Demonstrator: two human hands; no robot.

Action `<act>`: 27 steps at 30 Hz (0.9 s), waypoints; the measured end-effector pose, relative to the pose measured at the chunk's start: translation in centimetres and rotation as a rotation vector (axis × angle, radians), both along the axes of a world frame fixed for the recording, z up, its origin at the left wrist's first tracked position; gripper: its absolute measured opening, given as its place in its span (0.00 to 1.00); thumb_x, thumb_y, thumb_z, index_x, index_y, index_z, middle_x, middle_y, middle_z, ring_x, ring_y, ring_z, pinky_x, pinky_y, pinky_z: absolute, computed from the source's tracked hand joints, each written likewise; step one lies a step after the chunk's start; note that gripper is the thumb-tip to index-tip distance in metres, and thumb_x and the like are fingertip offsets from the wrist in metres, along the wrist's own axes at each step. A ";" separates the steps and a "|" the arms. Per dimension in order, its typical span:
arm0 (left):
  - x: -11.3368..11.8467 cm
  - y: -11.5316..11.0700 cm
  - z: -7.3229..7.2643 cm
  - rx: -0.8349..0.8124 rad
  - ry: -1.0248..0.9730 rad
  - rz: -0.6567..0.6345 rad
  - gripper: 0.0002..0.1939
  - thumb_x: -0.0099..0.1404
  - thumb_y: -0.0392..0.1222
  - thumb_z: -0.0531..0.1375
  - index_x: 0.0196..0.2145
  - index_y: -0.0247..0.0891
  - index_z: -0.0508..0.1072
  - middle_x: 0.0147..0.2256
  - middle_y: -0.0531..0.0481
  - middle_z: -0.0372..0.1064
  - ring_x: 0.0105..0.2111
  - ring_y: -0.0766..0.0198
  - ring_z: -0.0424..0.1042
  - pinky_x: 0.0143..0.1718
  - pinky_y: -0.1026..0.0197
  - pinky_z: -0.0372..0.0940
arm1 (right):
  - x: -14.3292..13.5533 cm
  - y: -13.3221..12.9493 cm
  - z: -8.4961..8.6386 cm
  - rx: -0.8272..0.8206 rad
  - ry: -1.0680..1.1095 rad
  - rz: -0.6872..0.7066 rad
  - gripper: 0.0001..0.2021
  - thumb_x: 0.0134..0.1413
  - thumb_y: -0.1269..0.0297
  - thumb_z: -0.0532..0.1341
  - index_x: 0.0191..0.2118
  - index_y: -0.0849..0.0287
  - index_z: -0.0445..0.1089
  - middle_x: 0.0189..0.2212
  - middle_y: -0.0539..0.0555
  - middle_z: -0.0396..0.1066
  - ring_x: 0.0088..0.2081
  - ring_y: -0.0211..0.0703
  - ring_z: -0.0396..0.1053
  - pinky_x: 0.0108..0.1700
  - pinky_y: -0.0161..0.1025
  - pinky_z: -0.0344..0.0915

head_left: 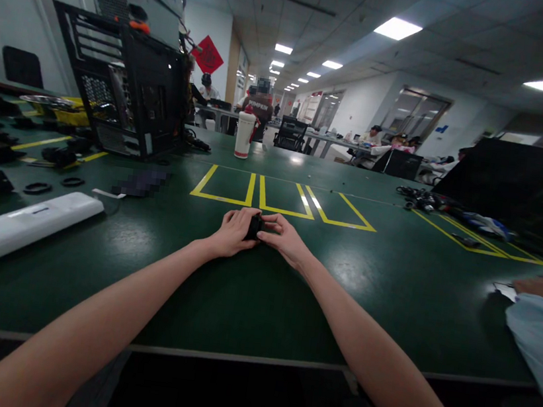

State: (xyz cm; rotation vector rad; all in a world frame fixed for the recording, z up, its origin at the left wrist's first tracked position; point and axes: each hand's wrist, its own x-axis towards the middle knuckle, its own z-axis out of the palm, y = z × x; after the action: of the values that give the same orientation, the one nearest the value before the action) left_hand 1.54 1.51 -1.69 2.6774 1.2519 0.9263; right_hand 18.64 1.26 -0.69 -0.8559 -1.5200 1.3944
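Observation:
A small black object is held between my two hands, just above or on the green table, in front of the yellow tape outlines. My left hand has its fingers wrapped over the left side of it. On the other side, my right hand pinches the object's right side with thumb and fingers. Much of the object is covered by my fingers, so its exact shape is hard to tell.
At the left lie a white power strip, black rings and an open computer case. A white cup stands behind the tape. A dark monitor and another person's sleeve are at the right.

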 end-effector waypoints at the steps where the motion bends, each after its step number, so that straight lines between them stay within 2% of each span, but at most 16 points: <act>1: 0.0 0.0 0.0 0.000 -0.001 0.000 0.30 0.54 0.42 0.56 0.52 0.41 0.47 0.49 0.44 0.54 0.51 0.54 0.55 0.51 0.48 0.47 | 0.0 0.0 0.0 -0.023 0.000 -0.010 0.17 0.36 0.64 0.65 0.37 0.54 0.63 0.35 0.50 0.67 0.38 0.38 0.65 0.43 0.42 0.63; 4: 0.0 0.1 -0.1 0.002 -0.005 -0.001 0.30 0.54 0.42 0.56 0.52 0.41 0.48 0.49 0.44 0.54 0.51 0.53 0.55 0.51 0.48 0.47 | -0.2 0.1 0.1 -0.039 0.012 -0.046 0.14 0.38 0.61 0.64 0.36 0.54 0.64 0.34 0.50 0.67 0.37 0.38 0.66 0.41 0.41 0.64; 10: 0.0 0.1 0.0 -0.007 -0.007 -0.005 0.30 0.54 0.42 0.56 0.52 0.40 0.47 0.49 0.43 0.53 0.51 0.52 0.54 0.51 0.48 0.47 | -0.3 0.1 0.6 -0.054 -0.011 -0.038 0.18 0.37 0.67 0.64 0.39 0.56 0.65 0.39 0.52 0.66 0.39 0.39 0.65 0.44 0.42 0.62; 17: 0.0 0.1 -0.1 -0.010 0.009 0.014 0.30 0.54 0.43 0.56 0.52 0.39 0.48 0.49 0.43 0.54 0.51 0.54 0.55 0.50 0.48 0.47 | -0.2 0.0 0.6 0.020 0.019 -0.038 0.19 0.30 0.74 0.65 0.35 0.60 0.63 0.38 0.50 0.65 0.39 0.37 0.66 0.47 0.43 0.62; 22: -0.2 0.3 0.1 -0.064 0.001 0.043 0.30 0.55 0.45 0.56 0.52 0.39 0.48 0.50 0.42 0.54 0.50 0.52 0.56 0.50 0.47 0.49 | 0.6 0.6 -0.3 0.036 -0.167 -0.111 0.19 0.32 0.70 0.66 0.35 0.60 0.61 0.37 0.52 0.66 0.40 0.39 0.66 0.48 0.45 0.61; 27: -0.3 0.6 0.7 -0.287 -0.044 0.113 0.32 0.55 0.49 0.56 0.53 0.34 0.49 0.50 0.38 0.54 0.51 0.49 0.56 0.49 0.45 0.52 | 1.2 1.2 -1.0 0.193 -0.486 -0.188 0.27 0.32 0.65 0.66 0.44 0.61 0.60 0.46 0.57 0.63 0.49 0.43 0.61 0.54 0.47 0.54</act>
State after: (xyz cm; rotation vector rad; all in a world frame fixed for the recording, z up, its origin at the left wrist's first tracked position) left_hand 1.28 2.10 -0.97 2.3763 1.4177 0.7452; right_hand 19.80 2.42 -1.74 -1.2388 -1.8430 0.9229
